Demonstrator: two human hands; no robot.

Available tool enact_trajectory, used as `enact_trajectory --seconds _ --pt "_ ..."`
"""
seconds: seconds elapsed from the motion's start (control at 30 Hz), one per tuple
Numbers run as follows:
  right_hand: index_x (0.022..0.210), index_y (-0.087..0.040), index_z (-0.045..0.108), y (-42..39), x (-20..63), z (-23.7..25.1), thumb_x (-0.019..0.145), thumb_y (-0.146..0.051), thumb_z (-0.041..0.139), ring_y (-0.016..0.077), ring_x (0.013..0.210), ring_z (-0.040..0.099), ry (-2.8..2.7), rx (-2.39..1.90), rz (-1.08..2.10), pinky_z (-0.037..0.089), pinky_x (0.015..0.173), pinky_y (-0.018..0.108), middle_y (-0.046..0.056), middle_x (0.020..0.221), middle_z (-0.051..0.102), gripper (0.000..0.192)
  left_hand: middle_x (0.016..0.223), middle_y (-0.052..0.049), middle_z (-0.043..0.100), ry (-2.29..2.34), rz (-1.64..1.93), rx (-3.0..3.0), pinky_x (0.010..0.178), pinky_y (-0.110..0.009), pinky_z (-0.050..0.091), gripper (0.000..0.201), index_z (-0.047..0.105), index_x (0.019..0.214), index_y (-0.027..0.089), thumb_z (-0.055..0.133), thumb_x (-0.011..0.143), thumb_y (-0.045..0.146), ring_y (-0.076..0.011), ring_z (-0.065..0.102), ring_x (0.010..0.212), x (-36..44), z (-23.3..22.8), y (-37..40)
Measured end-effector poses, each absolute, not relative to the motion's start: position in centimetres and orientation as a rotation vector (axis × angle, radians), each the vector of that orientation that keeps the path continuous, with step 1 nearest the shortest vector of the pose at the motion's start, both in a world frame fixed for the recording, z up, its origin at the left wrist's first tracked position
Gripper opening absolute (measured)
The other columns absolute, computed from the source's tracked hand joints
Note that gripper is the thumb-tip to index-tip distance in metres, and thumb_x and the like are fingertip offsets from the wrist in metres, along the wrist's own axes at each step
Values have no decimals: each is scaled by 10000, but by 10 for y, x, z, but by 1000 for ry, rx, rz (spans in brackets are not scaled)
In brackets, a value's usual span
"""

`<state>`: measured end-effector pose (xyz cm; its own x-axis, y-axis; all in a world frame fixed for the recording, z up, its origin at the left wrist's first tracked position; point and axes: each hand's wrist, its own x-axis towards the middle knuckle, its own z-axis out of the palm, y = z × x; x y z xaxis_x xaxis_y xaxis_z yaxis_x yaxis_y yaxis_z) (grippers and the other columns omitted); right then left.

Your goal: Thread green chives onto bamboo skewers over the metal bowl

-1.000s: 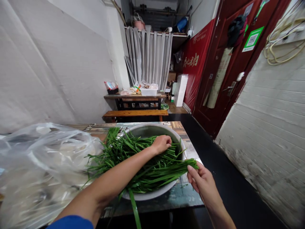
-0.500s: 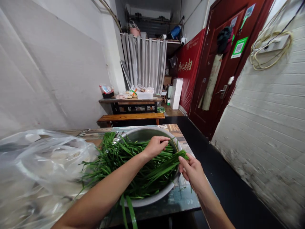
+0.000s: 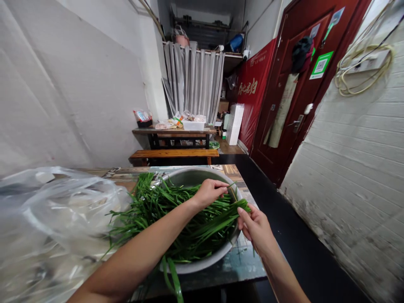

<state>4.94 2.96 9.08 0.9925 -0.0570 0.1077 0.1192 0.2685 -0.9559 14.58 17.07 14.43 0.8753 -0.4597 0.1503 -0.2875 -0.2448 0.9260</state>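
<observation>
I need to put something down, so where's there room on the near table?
The near table seems barest between the basin and the near right corner, beside the right hand, with only green scraps there. A narrower strip borders the basin towards the far right corner. The left is crowded: plastic bag, and green leaves spilling over the rim.

**One head-worn view over the desk (image 3: 246, 261)**

The only camera, worn on the head, looks from the near side, forward and down. The greens (image 3: 154, 205) and hands (image 3: 205, 195) lie close below it. The wide view reaches a curtain (image 3: 194, 80) at the far end, taking in a wall (image 3: 69, 84) at left and a door (image 3: 261, 130) at right.
</observation>
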Motion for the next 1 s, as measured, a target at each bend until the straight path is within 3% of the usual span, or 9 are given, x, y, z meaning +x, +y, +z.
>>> enact_trajectory --seconds 0.27,0.43,0.5,0.67,0.8,1.0 --pt "742 -164 492 31 51 90 768 -402 598 7 260 236 -81 -1293 -136 99 285 151 -59 456 510 262 717 -52 669 -619 -177 1894 553 -208 430 293 663 965 87 530 738 217 -100 539 543 144 140 170" --pt "980 -164 506 30 52 88 758 -383 613 17 258 232 -55 -1229 -197 113 289 155 -65 461 518 330 898 -54 686 -933 -219 2010 756 -224 448 249 683 934 137 523 754 201 -148 613 804 129 139 168" --pt "985 -158 524 28 48 88 765 -366 609 14 267 229 -50 -1222 -212 117 290 155 -62 466 514 315 980 -44 669 -1053 -288 2023 819 -219 425 268 666 985 159 514 771 214 -148 604 890 134 146 172" --pt "989 -162 549 21 21 83 791 -344 584 19 292 233 12 -1281 -242 130 297 158 -53 483 503 271 903 -53 687 -965 -81 2301 736 -211 426 231 687 927 153 543 756 214 -158 615 815 177 153 188" --pt "938 -160 561 19 4 74 790 -353 584 25 299 262 58 -1323 -269 155 296 163 -48 482 488 245 803 -48 690 -1071 -101 2526 658 -204 399 153 713 801 171 599 698 179 -158 608 735 201 123 189" --pt "858 -169 555 18 7 67 795 -357 580 27 303 263 86 -1306 -245 156 293 161 -48 495 475 199 811 -64 661 -1143 0 2640 663 -237 370 159 702 809 195 639 678 259 -190 588 776 206 97 172"
